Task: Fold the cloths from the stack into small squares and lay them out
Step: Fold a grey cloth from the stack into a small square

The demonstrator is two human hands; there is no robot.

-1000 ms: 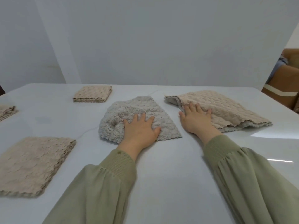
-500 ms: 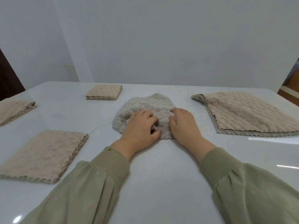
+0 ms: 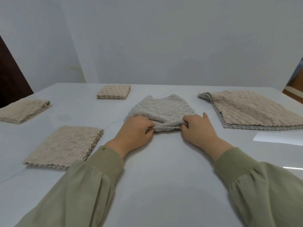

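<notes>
A grey textured cloth (image 3: pixel 161 110) lies crumpled in the middle of the white table (image 3: pixel 164 169). My left hand (image 3: pixel 136 131) pinches its near left corner and my right hand (image 3: pixel 196 128) pinches its near right corner, pulling the near edge taut between them. To the right lies the stack of unfolded cloths (image 3: pixel 250 110), beige on top with grey edges below. Three folded beige cloths are laid out: one at the near left (image 3: pixel 65 145), one at the far left (image 3: pixel 24 110), and a small square at the back (image 3: pixel 114 92).
A pale wall rises behind the table. A dark panel (image 3: pixel 11 79) stands at the far left and a brown object (image 3: pixel 295 86) shows at the right edge. Bare table surface stretches between my forearms toward me.
My right hand left the stack and came to the grey cloth. Both hands gathered at its near edge, then moved apart to the two corners. The camera view shifted left.
</notes>
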